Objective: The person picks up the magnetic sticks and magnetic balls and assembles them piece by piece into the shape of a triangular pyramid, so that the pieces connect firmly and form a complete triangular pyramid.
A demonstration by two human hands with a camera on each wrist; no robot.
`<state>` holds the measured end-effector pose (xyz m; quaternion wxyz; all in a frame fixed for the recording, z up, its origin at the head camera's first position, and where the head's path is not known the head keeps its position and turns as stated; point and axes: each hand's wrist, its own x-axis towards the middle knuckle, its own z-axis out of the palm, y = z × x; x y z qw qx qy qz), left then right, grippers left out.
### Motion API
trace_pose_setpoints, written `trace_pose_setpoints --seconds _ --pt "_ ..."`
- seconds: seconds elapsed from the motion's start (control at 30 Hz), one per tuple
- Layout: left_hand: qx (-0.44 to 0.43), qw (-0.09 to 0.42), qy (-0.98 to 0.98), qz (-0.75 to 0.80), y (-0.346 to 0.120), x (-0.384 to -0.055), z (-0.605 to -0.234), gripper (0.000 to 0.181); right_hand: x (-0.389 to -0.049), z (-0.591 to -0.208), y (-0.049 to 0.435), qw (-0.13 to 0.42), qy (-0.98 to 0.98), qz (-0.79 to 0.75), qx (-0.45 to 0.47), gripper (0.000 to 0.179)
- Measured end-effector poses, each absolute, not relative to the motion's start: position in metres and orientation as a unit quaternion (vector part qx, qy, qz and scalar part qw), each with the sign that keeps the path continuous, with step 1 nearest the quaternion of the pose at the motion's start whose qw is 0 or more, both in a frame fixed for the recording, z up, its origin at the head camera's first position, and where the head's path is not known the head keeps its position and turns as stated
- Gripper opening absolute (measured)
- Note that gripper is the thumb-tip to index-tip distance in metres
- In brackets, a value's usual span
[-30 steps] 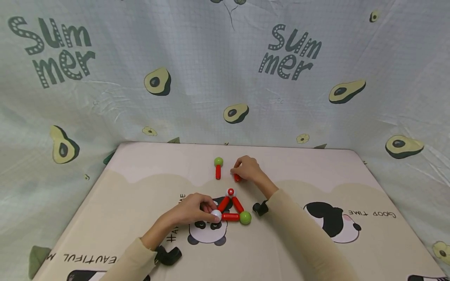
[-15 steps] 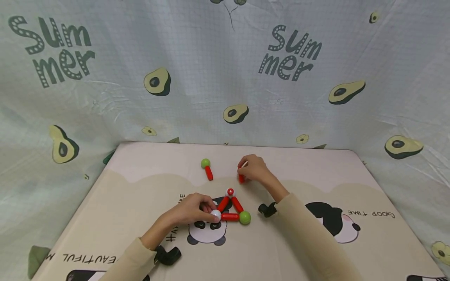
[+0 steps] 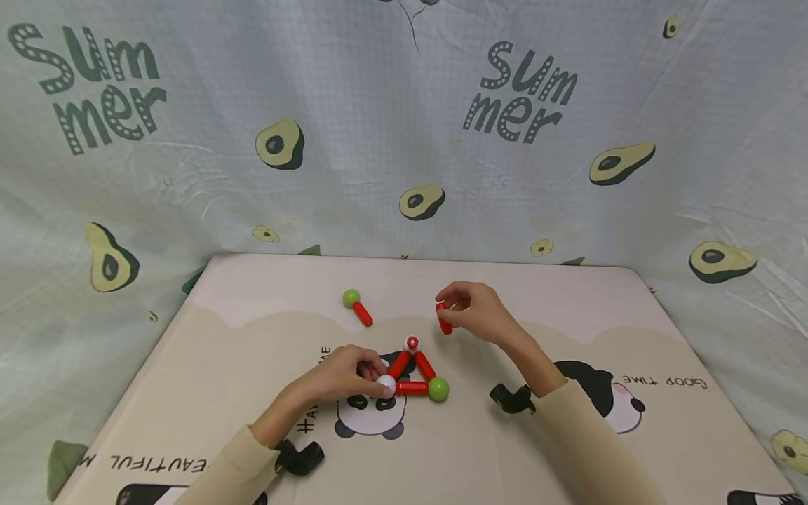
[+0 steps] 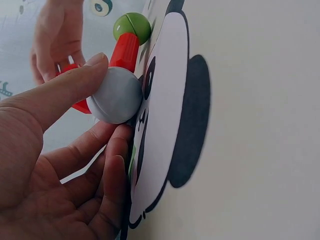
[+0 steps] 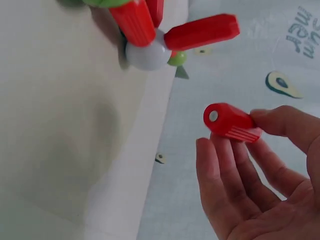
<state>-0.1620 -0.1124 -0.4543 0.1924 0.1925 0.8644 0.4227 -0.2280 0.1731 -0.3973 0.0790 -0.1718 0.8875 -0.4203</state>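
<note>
Three red magnetic rods form a flat triangle on the table, with a green ball (image 3: 438,389) at its right corner. My left hand (image 3: 344,375) pinches the white ball (image 4: 117,95) at the left corner between thumb and fingers. Another white ball (image 5: 147,54) makes the far corner, and a further red rod (image 5: 202,32) stands up from it. Beyond the triangle, to the right, my right hand (image 3: 476,308) holds a loose red rod (image 5: 232,122) between thumb and fingertips, raised over the table. A pale metal dot shows on that rod's end.
Farther back and left, a green ball (image 3: 351,299) lies joined to a red rod (image 3: 362,314). The table (image 3: 252,330) wears a printed panda cover, and a patterned cloth (image 3: 353,140) hangs behind its far edge.
My right hand has lifted its red rod and moved right. The separate green ball with its rod has shifted left and turned. The left hand stays on the white ball.
</note>
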Motion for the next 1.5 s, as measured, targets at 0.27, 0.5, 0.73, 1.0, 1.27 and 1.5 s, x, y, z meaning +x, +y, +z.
trace_pose_setpoints --seconds 0.27,0.5,0.73,1.0,1.27,1.5 --pt "0.195 0.189 0.866 0.420 -0.112 -0.161 -0.455 0.026 -0.199 -0.399 0.183 0.095 0.862 -0.438 -0.238 0.027" --pt "0.193 0.189 0.867 0.418 -0.111 -0.161 -0.454 0.026 -0.187 -0.404 0.183 0.126 0.840 -0.449 -0.277 0.033" --pt "0.188 0.195 0.866 0.420 -0.111 -0.161 -0.453 0.026 -0.182 -0.413 0.179 0.142 0.823 -0.459 -0.303 0.035" --pt "0.186 0.192 0.866 0.422 -0.111 -0.161 -0.454 0.025 -0.181 -0.420 0.176 0.144 0.815 -0.469 -0.308 0.035" --pt "0.189 0.193 0.863 0.428 -0.112 -0.162 -0.454 0.027 -0.184 -0.426 0.176 0.148 0.815 -0.469 -0.307 0.037" --pt "0.189 0.195 0.863 0.426 -0.113 -0.161 -0.453 0.027 -0.184 -0.429 0.174 0.153 0.817 -0.466 -0.303 0.037"
